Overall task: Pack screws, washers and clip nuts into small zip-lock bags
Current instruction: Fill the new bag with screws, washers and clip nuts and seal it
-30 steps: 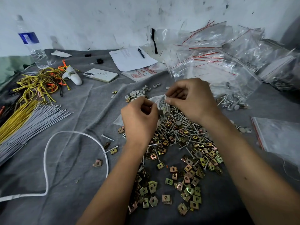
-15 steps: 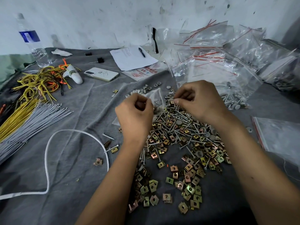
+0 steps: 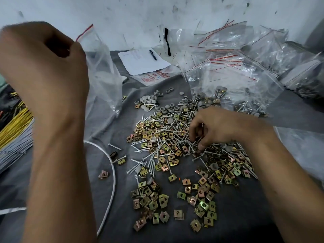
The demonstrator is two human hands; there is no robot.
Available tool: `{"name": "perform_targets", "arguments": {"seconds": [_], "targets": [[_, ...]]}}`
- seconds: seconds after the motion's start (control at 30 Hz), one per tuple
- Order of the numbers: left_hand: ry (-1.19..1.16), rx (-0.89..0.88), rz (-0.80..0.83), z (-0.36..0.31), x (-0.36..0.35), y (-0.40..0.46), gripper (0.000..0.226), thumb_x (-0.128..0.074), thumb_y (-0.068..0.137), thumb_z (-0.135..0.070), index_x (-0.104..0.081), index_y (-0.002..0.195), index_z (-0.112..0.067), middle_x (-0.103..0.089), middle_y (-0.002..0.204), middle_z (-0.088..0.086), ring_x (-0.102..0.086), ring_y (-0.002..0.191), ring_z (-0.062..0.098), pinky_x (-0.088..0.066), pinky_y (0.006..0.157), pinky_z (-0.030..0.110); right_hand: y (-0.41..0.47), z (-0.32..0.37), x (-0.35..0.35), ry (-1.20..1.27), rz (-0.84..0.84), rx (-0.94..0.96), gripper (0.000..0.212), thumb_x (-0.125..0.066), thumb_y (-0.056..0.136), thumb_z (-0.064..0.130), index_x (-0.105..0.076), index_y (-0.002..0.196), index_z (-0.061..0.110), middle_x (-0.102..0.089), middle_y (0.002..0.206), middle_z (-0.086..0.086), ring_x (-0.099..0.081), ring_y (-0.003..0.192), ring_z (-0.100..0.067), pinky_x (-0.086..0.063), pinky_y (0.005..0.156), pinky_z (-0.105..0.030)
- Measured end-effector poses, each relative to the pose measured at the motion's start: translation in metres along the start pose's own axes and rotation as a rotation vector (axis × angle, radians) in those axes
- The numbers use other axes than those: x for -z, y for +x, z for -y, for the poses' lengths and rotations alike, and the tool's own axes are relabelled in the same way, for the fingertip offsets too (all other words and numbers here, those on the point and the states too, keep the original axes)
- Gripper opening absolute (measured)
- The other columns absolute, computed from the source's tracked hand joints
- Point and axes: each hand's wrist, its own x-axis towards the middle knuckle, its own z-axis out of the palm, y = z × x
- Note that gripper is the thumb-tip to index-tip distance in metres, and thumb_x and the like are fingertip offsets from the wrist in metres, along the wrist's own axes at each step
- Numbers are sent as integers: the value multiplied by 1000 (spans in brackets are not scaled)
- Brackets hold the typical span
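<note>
My left hand (image 3: 47,67) is raised at the upper left and grips the red-striped top of a clear zip-lock bag (image 3: 101,79), which hangs down to the grey cloth. My right hand (image 3: 215,127) is low over the heap of silver screws (image 3: 168,134), its curled fingers pinching among screws at the heap's right side. Brass-coloured clip nuts (image 3: 152,202) lie spread in front of the screws. Grey washers (image 3: 150,100) sit at the heap's far edge.
A mound of clear zip-lock bags (image 3: 236,71), some with screws inside, fills the back right. Paper with a pen (image 3: 142,60) lies at the back. Yellow and grey wire bundles (image 3: 15,130) lie at the left. A white cable (image 3: 112,172) loops near my left forearm.
My left hand rose up and to the left with a zip-lock bag. My right hand dropped from the bag to the screw heap. The view came closer to the table.
</note>
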Motion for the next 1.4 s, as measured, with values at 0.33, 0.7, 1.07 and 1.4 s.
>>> {"name": "perform_targets", "arguments": {"seconds": [0.33,0.7,1.07,1.4], "targets": [[-54,24,357,21,-81,-101,13,-69,81,-6,-75,72,-12,-68,64,2,-65,60,21,-52,59,31,3,-12,-4,200,-203,207,13,-82,85,21,-77,89,32,-74,82,18,-68,79,7,-53,72,-16],[-295,205,418,27,-97,-119,19,-77,82,-12,-72,65,-19,-61,51,-10,-60,49,9,-50,50,35,25,31,-18,497,-478,187,21,-88,80,16,-75,96,14,-75,69,3,-71,51,-12,-59,52,-24],[-346,319,320,26,-93,-114,21,-76,86,-10,-72,69,-23,-69,62,5,-68,60,31,-53,49,39,8,4,4,174,-366,52,17,-83,83,13,-79,89,28,-73,81,14,-69,69,0,-61,69,-25],[-388,374,259,26,-91,-110,19,-76,88,-13,-73,72,-23,-70,64,9,-69,64,34,-55,53,38,22,24,-16,-122,-185,-22,18,-82,86,32,-75,88,15,-72,85,0,-66,73,-14,-51,65,-29]]}}
